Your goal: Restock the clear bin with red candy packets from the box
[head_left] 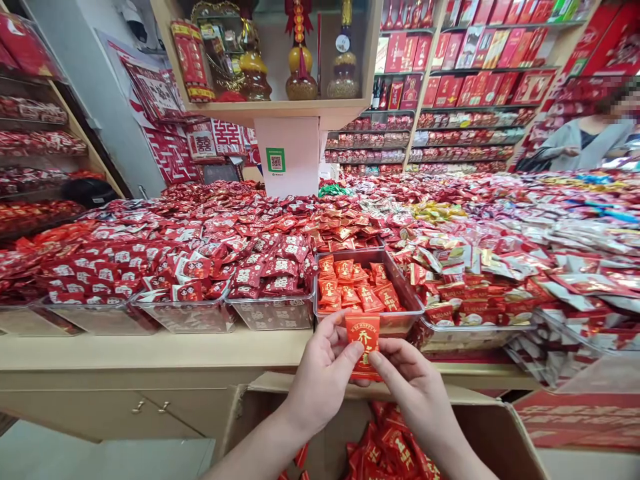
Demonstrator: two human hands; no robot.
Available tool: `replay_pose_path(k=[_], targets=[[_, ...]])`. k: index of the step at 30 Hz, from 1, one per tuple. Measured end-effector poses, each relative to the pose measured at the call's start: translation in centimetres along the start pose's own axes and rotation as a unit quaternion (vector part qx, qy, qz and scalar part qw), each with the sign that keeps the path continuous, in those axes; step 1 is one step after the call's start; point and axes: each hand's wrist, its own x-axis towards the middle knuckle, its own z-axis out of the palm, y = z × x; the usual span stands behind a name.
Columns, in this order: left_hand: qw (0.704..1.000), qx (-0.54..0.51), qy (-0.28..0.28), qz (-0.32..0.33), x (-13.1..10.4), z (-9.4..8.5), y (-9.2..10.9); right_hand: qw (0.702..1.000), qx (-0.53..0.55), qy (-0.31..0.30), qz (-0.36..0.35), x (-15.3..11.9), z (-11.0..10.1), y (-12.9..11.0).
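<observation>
A red candy packet (364,331) with gold lettering is held upright between both hands. My left hand (327,373) pinches its left side, thumb on the printed front. From the right, my right hand (410,377) grips the lower edge with its thumb on the front; the fingers behind are partly hidden. Just beyond the packet stands a clear plastic bin (417,308) holding similar red candy packets (350,280). Below my hands is an open cardboard box (487,427) with more red packets (385,447) inside.
Clear bins of wrapped sweets (275,267) line the counter (150,350) on both sides. A white pillar (287,157) carries a display case (270,110) overhead. At the far right stands a person (585,143). Shelves of red boxes (470,90) fill the back wall.
</observation>
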Motion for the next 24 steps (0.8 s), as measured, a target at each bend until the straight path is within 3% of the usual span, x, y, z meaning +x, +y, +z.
replay_pose_path(k=[6,9,10,11,12,13,15,18,24], targets=[[0.999,0.035,0.018,0.006,0.4,0.3,0.0,0.994,-0.084,0.034,-0.064,0.5,-0.8,-0.2],[0.982,0.181,0.005,0.061,3.0,0.0,1.6,0.978,-0.177,0.027,-0.109,3.6,-2.0,-2.9],[0.955,0.272,0.020,0.115,4.3,-0.1,2.4,0.967,-0.228,0.030,-0.110,5.2,-2.4,-4.2],[0.895,0.407,0.036,0.176,5.8,-0.3,3.1,0.949,-0.292,0.041,-0.112,7.1,-2.7,-5.4],[0.797,0.563,0.033,0.216,7.4,-0.5,3.8,0.916,-0.382,0.061,-0.104,9.2,-2.9,-6.5],[0.762,0.609,0.024,0.219,9.1,-0.7,4.3,0.868,-0.484,0.080,-0.075,11.2,-3.0,-7.4],[0.721,0.662,0.003,0.206,12.1,-0.9,4.7,0.832,-0.544,0.095,-0.042,15.0,-2.7,-8.2],[0.666,0.725,-0.036,0.173,15.3,-0.9,3.8,0.795,-0.600,0.093,0.001,18.5,-1.6,-7.1],[0.596,0.787,-0.098,0.128,17.8,-1.2,1.5,0.731,-0.679,0.043,0.051,19.8,-0.3,-3.1]])
